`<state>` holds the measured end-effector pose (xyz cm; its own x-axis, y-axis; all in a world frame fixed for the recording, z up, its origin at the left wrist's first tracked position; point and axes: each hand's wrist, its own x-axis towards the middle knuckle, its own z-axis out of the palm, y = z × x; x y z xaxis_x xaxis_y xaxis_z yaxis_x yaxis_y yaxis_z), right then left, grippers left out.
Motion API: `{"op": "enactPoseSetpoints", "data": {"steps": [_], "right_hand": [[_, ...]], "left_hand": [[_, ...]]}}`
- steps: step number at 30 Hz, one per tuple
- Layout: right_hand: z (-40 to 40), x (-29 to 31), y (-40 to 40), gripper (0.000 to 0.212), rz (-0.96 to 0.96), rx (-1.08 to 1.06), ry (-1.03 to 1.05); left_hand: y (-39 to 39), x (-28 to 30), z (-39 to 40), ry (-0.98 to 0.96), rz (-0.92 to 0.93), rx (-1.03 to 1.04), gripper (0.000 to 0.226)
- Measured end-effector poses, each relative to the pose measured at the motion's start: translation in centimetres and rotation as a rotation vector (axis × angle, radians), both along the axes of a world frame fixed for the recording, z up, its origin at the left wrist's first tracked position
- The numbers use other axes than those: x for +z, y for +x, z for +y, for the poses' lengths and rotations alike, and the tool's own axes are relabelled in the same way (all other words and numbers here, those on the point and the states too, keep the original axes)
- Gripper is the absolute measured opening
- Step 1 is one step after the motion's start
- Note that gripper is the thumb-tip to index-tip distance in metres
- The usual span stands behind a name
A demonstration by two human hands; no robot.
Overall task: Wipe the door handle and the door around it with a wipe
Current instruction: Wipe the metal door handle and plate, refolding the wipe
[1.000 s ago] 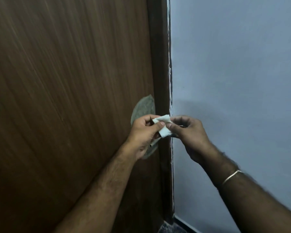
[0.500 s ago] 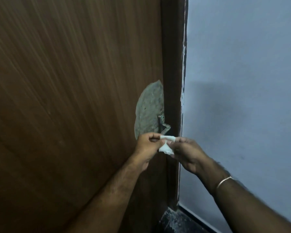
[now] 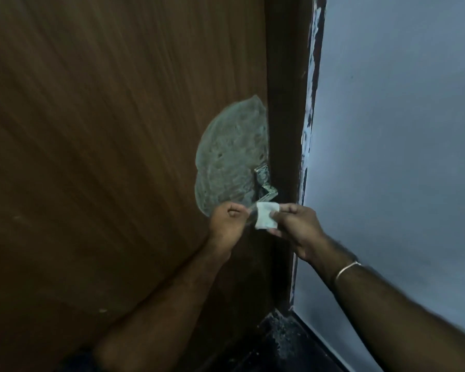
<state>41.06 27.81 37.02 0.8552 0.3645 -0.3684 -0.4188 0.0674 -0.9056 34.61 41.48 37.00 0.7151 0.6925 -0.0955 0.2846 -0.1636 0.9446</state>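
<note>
Both hands pinch one white wipe (image 3: 266, 218).
Left hand (image 3: 227, 224) and right hand (image 3: 298, 232) hold it just below door handle (image 3: 263, 183).

I see the brown wooden door (image 3: 105, 157) carrying a metal handle (image 3: 263, 183) near its right edge. A grey worn patch (image 3: 226, 157) spreads on the wood just left of the handle.
</note>
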Motion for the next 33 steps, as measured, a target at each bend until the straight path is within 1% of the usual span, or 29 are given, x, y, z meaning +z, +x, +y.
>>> {"op": "enactPoseSetpoints", "data": {"steps": [2,3,6,8,9,11,14,17,19,21,25,27,31,33], "right_hand": [[0.1,-0.4,1.2,0.008,-0.113,-0.041,-0.061],[0.2,-0.7,1.7,0.006,-0.211,-0.052,-0.122],[0.6,-1.2,2.6,0.002,-0.598,-0.122,-0.29],[1.1,-1.3,2.7,0.004,-0.897,-0.168,-0.308],[1.5,-1.4,2.7,0.005,-1.025,-0.154,-0.302],[2.5,-1.9,2.6,0.007,-1.224,-0.061,-0.344],[3.9,-3.2,2.3,0.009,-1.419,0.151,-0.422],[4.0,-4.3,1.8,0.01,-1.478,0.27,-0.403],[3.4,-4.3,2.1,0.017,-1.498,0.355,-0.386],[3.1,-3.6,3.1,0.022,-1.473,0.408,-0.41],[2.8,-3.1,4.5,0.024,-1.454,0.369,-0.547],[3.3,-3.6,3.4,0.025,-1.464,0.366,-0.579],[3.2,-3.3,3.9,0.03,-1.588,0.476,-0.64],[2.8,-3.2,4.8,0.029,-1.566,0.401,-0.654]], "left_hand": [[0.5,-0.6,-0.3,0.042,0.041,0.054,0.007],[0.6,-0.8,-0.4,0.05,0.063,0.066,0.005],[1.2,-1.3,-0.5,0.036,0.094,0.096,0.013],[1.4,-1.4,-0.6,0.025,0.11,0.1,0.012],[1.5,-1.4,-0.6,0.029,0.113,0.096,0.011],[1.5,-1.5,-0.3,0.037,0.113,0.087,0.013],[1.3,-1.9,0.0,0.009,0.069,0.044,0.02],[1.1,-2.4,0.4,-0.064,0.039,0.032,0.024],[1.2,-2.5,0.6,-0.114,0.031,0.016,0.022],[1.5,-2.5,1.0,-0.142,0.034,-0.019,0.027],[1.7,-2.5,1.5,-0.084,0.064,-0.052,0.036],[1.7,-2.4,1.7,-0.044,0.061,-0.049,0.036],[1.7,-2.3,1.8,-0.019,0.065,-0.073,0.028],[1.7,-2.2,1.8,0.033,0.085,-0.083,0.027]]}}
